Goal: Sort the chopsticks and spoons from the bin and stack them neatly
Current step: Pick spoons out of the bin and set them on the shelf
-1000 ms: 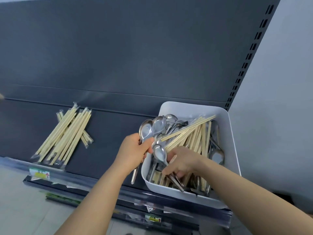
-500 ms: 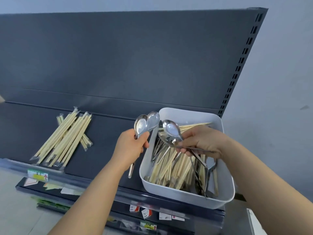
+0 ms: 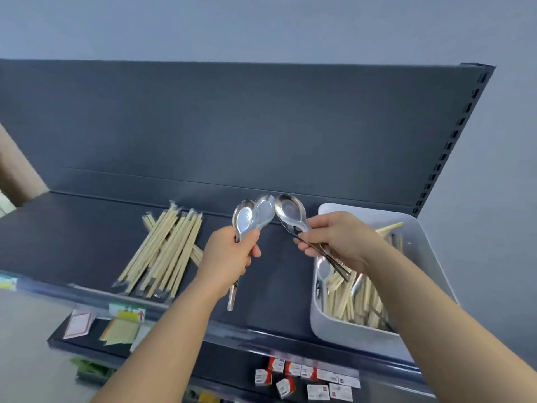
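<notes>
We are on the spoon-gathering step: our left hand (image 3: pixel 229 254) grips two steel spoons (image 3: pixel 255 216) by the handles, bowls up, and our right hand (image 3: pixel 340 239) pinches a second bunch of spoons (image 3: pixel 290 209) beside them, over the shelf (image 3: pixel 72 228) left of the white bin (image 3: pixel 343 330). Next, we judge, the bowls need nesting together, then laying down between the wrapped chopsticks (image 3: pixel 162 251) and the bin.

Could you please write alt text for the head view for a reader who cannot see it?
Above a dark shelf, the left hand holds two metal spoons and the right hand holds more spoons. Wrapped chopsticks lie piled at left; a white bin of mixed cutlery sits at right.
</notes>
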Tool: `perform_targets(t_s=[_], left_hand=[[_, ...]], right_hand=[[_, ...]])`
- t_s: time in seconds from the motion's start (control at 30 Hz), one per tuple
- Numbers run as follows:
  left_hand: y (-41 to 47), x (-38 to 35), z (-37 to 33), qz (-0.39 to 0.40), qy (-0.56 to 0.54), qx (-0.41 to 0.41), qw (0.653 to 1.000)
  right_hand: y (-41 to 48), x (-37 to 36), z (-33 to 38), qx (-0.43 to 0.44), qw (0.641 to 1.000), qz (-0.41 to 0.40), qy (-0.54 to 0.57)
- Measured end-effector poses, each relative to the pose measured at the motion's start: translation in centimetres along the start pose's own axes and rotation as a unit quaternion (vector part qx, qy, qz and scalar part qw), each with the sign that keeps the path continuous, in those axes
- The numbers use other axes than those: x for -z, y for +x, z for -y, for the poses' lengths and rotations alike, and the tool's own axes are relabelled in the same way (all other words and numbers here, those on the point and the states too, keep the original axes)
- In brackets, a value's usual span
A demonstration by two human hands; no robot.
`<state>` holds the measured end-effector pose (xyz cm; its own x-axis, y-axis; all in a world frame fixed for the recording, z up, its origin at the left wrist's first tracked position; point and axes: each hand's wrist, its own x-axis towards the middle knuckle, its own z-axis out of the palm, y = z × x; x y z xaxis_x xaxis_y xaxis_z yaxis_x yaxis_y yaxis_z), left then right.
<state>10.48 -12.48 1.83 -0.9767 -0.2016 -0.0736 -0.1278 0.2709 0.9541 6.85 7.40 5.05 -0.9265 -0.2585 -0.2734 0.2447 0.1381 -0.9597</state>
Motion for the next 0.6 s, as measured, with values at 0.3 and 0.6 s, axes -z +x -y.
perform_targets(t_s=[0.3,0.6], left_hand=[[-0.8,18.6,5.7,-0.091,0.068,0.039,0.993],[3.4,31.8,13.5,-0.144,0.006,0.142,0.979]], right_hand=[[5.2,-20.5,1.5,0.0,0.999,0.046,0.009],[13.0,-35.3,0.6,-0.039,0.997,0.055,-0.037]])
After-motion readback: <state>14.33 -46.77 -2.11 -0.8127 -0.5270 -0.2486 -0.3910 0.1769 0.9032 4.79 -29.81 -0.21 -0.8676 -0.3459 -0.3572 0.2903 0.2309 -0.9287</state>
